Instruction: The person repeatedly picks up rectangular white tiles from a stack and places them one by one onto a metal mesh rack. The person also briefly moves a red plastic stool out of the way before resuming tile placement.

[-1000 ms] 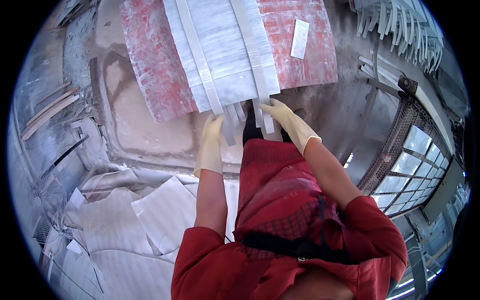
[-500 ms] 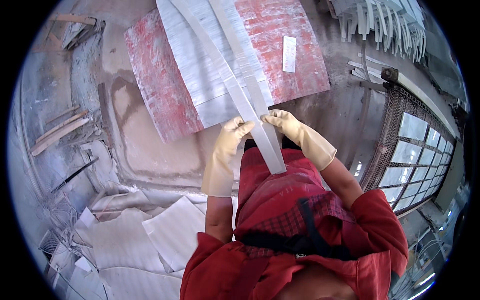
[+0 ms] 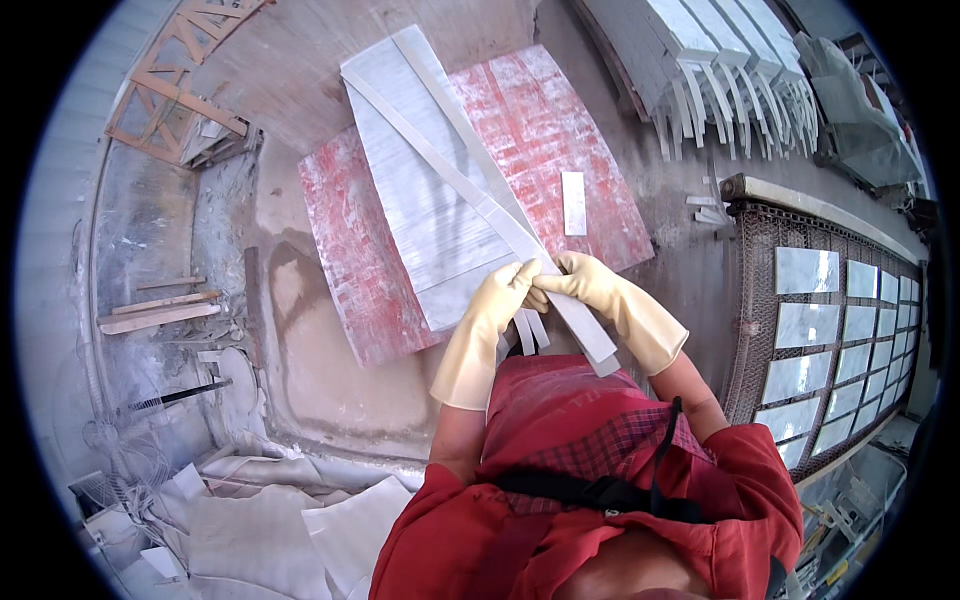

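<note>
Both my hands wear cream rubber gloves and meet over my lap at the near ends of two long pale grey strips (image 3: 455, 180). My left hand (image 3: 497, 308) is closed on the strips from the left, fingertips against my other hand. My right hand (image 3: 603, 297) pinches them from the right with its thumb on top. The near ends jut out past my fingers toward the lower right, one overlapping the other. Beyond, the strips run apart across a pale grey streaked slab (image 3: 425, 215). Two short strip ends (image 3: 531, 330) show below my left hand.
The slab lies on a worn red-and-white board (image 3: 345, 270), with a small white tile (image 3: 574, 203) at right. A mesh conveyor (image 3: 745, 320) carries rows of pale tiles. Hanging strips (image 3: 730, 105) stand far right. Wooden pieces (image 3: 160, 312) and white sheets (image 3: 260, 530) lie left.
My hands have come together, and the strips' near ends have swung to the right, now overlapping. The view has shifted, showing more of the slab's far end and the conveyor.
</note>
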Demonstrator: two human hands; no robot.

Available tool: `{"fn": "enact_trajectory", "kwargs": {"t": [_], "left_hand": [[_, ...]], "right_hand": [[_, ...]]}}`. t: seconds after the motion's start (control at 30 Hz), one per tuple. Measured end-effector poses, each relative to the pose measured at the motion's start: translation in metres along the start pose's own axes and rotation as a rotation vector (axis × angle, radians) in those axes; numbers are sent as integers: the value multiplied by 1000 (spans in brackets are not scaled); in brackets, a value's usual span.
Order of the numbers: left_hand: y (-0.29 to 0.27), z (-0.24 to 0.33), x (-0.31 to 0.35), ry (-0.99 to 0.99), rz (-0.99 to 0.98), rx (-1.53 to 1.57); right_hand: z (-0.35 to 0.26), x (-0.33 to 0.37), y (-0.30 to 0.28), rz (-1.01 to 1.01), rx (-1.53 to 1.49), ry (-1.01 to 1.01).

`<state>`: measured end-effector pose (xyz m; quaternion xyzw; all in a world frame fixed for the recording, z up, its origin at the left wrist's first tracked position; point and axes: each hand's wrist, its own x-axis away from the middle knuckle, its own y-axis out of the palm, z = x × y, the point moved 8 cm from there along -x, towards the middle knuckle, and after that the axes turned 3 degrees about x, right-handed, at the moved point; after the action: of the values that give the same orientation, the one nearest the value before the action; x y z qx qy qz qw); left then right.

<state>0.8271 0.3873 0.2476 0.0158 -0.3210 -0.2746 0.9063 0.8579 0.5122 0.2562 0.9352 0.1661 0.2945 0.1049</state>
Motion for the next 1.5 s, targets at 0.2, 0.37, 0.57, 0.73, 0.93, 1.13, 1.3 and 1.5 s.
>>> {"fn": "enact_trajectory", "kwargs": {"t": [0.2,0.37,0.57,0.73,0.93,1.13,1.3,1.5], "left_hand": [[-7,29,17,304,-131,491],[-33,22,23,317,107,451],[-15,-1,14,237,58,497],[-3,-7,17,222,-32,390],[-21,-7,15,252,-21,329],[-32,-38,3,134,18,356],[-24,-80,-18,-16,77,323],[6,-97,-47,-98,173,244]], "right_hand": [[-103,48,-26,218,64,-196],[-259,151,-8,439,298,-619],[-359,235,25,355,414,-1204],[-385,223,47,236,340,-1279],[-393,222,32,320,307,-1236],[-385,237,-28,529,272,-1199],[-373,257,-101,669,226,-1172],[-362,304,-196,712,80,-1129]]}}
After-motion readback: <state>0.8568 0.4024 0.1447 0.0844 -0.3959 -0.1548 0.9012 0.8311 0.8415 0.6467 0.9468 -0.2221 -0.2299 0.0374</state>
